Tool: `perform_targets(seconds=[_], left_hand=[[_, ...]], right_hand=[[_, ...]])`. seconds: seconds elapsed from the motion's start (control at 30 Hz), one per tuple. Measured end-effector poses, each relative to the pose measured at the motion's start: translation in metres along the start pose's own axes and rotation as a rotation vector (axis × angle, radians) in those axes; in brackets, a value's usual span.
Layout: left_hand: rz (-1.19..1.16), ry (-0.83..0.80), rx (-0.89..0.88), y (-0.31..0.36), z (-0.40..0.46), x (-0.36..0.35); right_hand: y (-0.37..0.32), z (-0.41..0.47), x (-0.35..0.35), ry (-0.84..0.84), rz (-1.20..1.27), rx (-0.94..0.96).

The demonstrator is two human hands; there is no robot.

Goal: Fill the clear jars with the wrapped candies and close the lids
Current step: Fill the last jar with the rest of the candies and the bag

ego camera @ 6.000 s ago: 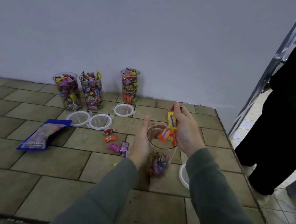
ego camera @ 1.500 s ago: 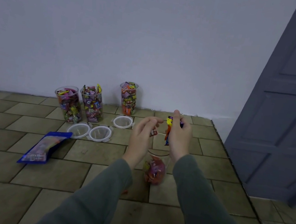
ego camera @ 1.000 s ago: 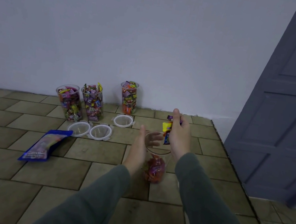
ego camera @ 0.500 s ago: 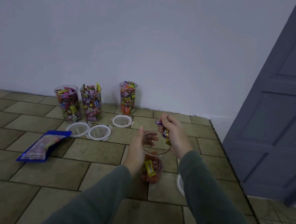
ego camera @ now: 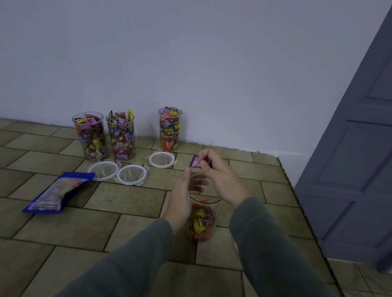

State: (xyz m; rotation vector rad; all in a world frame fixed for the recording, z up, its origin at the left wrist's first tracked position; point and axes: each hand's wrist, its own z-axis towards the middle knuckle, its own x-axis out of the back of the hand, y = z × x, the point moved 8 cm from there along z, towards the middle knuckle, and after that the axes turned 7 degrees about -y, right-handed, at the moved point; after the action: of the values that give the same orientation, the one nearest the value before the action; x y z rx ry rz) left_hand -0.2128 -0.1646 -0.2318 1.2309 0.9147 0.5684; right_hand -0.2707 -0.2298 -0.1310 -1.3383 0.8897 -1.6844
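Our right hand [ego camera: 221,177] pinches a purple candy [ego camera: 195,161] above the part-filled jar [ego camera: 201,215] – our left hand [ego camera: 181,197] rests against its side, fingers straight

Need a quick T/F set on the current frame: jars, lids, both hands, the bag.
1. The right hand pinches a purple candy above the near jar. True.
2. The near jar is full to the rim. False: candies fill only its lower part.
3. Three full jars stand by the wall, all without lids. True.
4. Three white lids lie stacked in one pile. False: they lie flat on the floor, two side by side and one apart.
5. The left hand holds the blue bag. False: it is at the near jar's side; the bag lies alone on the tiles.
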Motion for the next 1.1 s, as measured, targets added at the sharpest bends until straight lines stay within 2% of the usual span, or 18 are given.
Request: perform_targets(seconds=[0.07,0.27,0.43,0.77,0.9,1.0,1.1], left_hand=[[0.0,-0.003,-0.024,0.002,-0.001,-0.001],[0.012,-0.03,0.012,0.0,-0.003,-0.002],[-0.034,-0.023,0.011,0.0,-0.002,-0.003],[-0.027,-0.04,0.021,-0.003,-0.001,-0.001],[0.052,-0.04,0.041,0.006,-0.005,-0.004],[0.163,-0.051,-0.023,0.021,-0.013,0.003],[0.37,-0.075,-0.075,0.024,-0.024,0.027]], right_hand=[[-0.001,-0.005,0.003,-0.006,-0.031,0.024],[-0.001,-0.012,0.014,-0.072,-0.397,0.001],[-0.004,-0.015,0.013,-0.019,-0.281,-0.006],[0.004,-0.019,0.014,0.066,-0.37,0.014],[-0.002,-0.023,0.011,0.114,-0.4,0.052],[-0.013,-0.031,0.008,0.245,-0.411,0.153],[0.003,-0.047,0.01,0.378,-0.242,0.119]])
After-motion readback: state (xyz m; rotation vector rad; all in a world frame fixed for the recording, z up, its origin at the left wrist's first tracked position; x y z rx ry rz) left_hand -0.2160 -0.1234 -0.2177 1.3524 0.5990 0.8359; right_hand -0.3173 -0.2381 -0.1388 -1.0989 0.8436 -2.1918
